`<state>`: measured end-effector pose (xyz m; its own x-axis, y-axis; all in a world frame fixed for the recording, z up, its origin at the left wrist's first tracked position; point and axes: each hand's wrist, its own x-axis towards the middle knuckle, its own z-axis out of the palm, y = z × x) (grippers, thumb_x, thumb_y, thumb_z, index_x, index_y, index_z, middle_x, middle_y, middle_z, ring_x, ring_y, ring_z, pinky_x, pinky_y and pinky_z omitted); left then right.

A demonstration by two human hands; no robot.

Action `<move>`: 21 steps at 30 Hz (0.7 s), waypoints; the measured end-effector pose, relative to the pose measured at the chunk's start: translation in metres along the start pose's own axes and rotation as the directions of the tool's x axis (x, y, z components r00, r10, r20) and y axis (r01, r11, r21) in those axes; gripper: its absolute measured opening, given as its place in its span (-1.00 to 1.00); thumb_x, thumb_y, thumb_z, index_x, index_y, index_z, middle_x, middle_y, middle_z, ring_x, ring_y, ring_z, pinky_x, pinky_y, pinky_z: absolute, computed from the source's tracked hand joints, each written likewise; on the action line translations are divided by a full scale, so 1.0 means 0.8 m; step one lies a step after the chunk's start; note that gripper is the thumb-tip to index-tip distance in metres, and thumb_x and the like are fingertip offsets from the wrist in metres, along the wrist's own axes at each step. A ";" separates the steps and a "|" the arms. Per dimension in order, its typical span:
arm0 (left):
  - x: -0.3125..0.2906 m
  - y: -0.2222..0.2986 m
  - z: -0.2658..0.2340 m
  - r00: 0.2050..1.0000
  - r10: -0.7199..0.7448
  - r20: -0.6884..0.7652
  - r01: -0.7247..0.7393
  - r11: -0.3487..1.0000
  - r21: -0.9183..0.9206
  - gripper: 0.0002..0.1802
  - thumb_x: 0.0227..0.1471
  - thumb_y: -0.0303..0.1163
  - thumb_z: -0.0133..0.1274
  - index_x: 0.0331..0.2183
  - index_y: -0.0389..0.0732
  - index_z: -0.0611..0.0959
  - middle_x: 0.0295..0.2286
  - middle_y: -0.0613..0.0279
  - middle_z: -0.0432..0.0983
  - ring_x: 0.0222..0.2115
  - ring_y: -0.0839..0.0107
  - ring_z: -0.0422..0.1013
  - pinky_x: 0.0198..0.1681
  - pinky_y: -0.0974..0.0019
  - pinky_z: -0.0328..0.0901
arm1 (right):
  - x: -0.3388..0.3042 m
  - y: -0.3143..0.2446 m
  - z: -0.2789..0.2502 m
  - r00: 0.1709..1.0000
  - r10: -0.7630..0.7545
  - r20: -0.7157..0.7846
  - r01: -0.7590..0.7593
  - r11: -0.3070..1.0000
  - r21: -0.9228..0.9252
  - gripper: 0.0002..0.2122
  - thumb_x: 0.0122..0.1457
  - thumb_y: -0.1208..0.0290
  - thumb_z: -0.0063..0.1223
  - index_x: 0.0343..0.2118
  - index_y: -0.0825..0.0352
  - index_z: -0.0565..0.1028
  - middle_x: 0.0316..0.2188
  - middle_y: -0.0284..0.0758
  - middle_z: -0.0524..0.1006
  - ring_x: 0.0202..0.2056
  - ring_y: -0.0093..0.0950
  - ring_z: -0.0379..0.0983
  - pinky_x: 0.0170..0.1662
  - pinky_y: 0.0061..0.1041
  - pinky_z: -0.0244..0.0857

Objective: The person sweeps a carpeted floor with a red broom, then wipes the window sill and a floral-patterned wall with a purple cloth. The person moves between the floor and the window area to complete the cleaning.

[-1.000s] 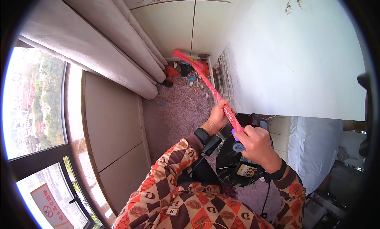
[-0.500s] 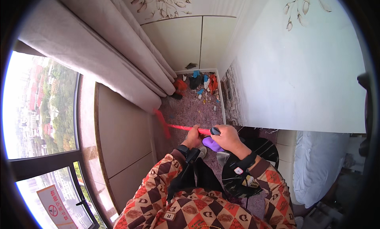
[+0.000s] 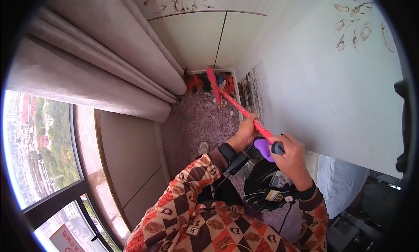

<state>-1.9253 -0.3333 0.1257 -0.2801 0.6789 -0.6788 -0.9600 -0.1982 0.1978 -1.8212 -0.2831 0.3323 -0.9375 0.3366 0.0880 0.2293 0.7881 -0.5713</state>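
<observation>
1. The broom [image 3: 238, 104] has a long, thin pink-red handle running far from the hands to a red head on the purple carpet [image 3: 205, 121], beside colourful litter [image 3: 218, 81] at the far wall.
2. Left hand [image 3: 245, 133] clamped mid-handle; right hand [image 3: 290, 154] clamped round the near dark end.

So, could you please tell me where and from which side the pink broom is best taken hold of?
Grip the pink broom on its slim handle, at the near upper end, where the left hand and right hand already wrap it. Come from the near side, fingers curling around the shaft: it slants away towards the head on the carpet, beside the wall.
</observation>
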 end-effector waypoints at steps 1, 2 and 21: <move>-0.012 -0.004 -0.004 1.000 -0.013 -0.010 0.013 1.000 -0.006 -0.74 0.21 -0.16 0.06 -0.42 -0.12 0.48 -0.60 0.28 0.34 -0.56 0.35 0.32 -0.37 0.16 0.34 | 0.000 -0.005 -0.009 1.000 0.019 0.013 -0.020 1.000 0.022 -0.80 -0.05 0.54 0.25 -0.31 0.26 0.59 -0.57 -0.24 0.47 -0.54 -0.17 0.47 -0.47 -0.31 0.33; -0.023 -0.009 -0.009 0.999 -0.027 -0.018 0.026 1.000 -0.003 -0.72 0.22 -0.16 0.05 -0.43 -0.12 0.48 -0.62 0.28 0.33 -0.57 0.36 0.30 -0.38 0.18 0.33 | -0.002 -0.008 -0.016 0.999 0.042 0.018 -0.042 0.998 0.046 -0.81 -0.05 0.55 0.25 -0.31 0.27 0.59 -0.58 -0.23 0.47 -0.55 -0.19 0.47 -0.48 -0.32 0.32; 0.084 0.041 -0.104 0.991 0.012 -0.135 0.002 0.995 0.101 -0.75 0.18 -0.22 0.06 -0.42 -0.18 0.47 -0.57 0.19 0.42 -0.53 0.24 0.41 -0.43 0.07 0.36 | 0.033 0.028 0.112 0.933 0.355 -0.052 -0.331 0.909 0.255 -0.87 0.08 0.45 0.24 -0.30 0.30 0.60 -0.47 -0.14 0.59 -0.43 -0.13 0.55 -0.37 -0.32 0.40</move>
<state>-1.9757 -0.3531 0.0279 -0.2890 0.5750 -0.7654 -0.9555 -0.1244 0.2673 -1.8641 -0.3032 0.2487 -0.7799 0.6210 -0.0779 0.4523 0.4732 -0.7560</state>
